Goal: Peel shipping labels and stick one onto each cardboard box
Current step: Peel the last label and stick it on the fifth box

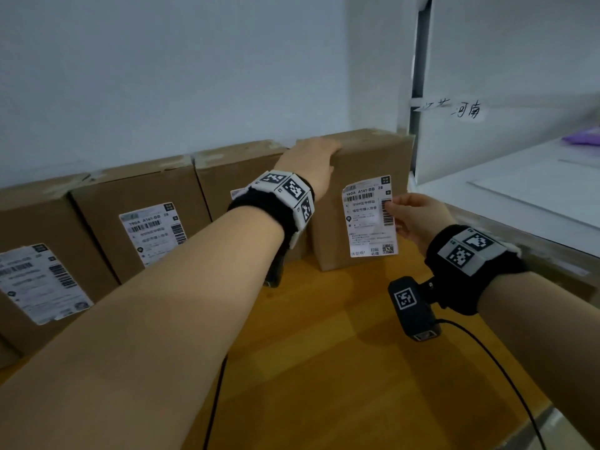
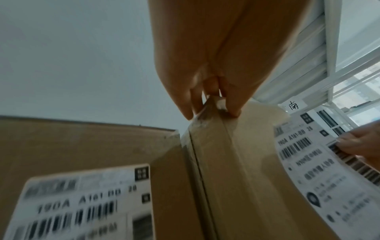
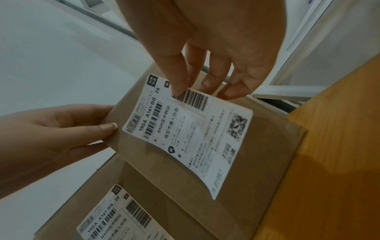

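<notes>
Several brown cardboard boxes stand in a row against the wall. My left hand grips the top left corner of the rightmost box, fingers over the top, thumb on the front. My right hand pinches the right edge of a white shipping label held flat before that box's front face. In the right wrist view the label lies close to the box near its top, and its lower corner curls away. The left hand shows beside it. Two boxes on the left carry labels.
The boxes rest on a wooden table. A white shelf unit with a handwritten tag stands close on the right, a purple item on it. The third box is partly hidden by my left wrist. Camera cables trail over the table.
</notes>
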{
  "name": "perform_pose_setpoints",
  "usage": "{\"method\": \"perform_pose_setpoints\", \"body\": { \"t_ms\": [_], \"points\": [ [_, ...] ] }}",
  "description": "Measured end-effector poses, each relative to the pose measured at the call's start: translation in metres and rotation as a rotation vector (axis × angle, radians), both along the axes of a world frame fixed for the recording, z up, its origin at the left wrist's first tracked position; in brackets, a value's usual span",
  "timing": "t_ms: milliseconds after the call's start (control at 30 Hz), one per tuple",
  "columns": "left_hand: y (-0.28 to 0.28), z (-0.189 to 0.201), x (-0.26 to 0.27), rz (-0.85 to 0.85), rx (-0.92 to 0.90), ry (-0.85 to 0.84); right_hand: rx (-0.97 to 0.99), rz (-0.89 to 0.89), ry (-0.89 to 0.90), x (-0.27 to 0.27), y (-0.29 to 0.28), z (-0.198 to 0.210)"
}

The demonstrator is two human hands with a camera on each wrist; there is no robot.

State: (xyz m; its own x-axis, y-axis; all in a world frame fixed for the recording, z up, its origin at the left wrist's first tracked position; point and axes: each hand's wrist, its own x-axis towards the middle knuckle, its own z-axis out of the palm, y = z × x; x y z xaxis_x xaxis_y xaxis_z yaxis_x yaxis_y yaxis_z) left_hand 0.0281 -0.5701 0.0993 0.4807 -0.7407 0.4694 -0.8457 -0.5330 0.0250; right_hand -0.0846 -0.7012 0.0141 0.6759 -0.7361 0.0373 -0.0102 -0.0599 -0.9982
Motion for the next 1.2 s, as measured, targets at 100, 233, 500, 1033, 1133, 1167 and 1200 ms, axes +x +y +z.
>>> {"method": "perform_pose_setpoints", "body": {
  "t_ms": [100,233,500,1033,1133,1167,1200],
  "points": [
    [0.001,0.007,0.007,-0.003,0.027,0.0,-0.004,0.022,0.002,0.007,-0.002,-0.007],
    [0.004,0.009,0.013,-0.01,0.046,0.014,0.058,0.029,-0.007,0.012,-0.004,-0.013],
    [0.006,0.005,0.013,-0.027,0.086,0.028,0.068,0.019,-0.037,0.019,-0.003,-0.015],
    [-0.001,-0.005,0.005,-0.004,0.009,-0.004,0.027,-0.031,-0.046,0.025,-0.006,-0.013],
    [-0.003,-0.008,0.005,-0.002,-0.008,-0.028,0.021,-0.041,-0.045,0.026,-0.006,-0.014],
    [-0.004,-0.008,0.005,-0.001,-0.017,-0.03,0.02,-0.044,-0.046,0.026,-0.006,-0.014],
    [-0.004,-0.008,0.006,0.0,-0.021,-0.031,0.018,-0.046,-0.046,0.026,-0.006,-0.014]
  ]
}}
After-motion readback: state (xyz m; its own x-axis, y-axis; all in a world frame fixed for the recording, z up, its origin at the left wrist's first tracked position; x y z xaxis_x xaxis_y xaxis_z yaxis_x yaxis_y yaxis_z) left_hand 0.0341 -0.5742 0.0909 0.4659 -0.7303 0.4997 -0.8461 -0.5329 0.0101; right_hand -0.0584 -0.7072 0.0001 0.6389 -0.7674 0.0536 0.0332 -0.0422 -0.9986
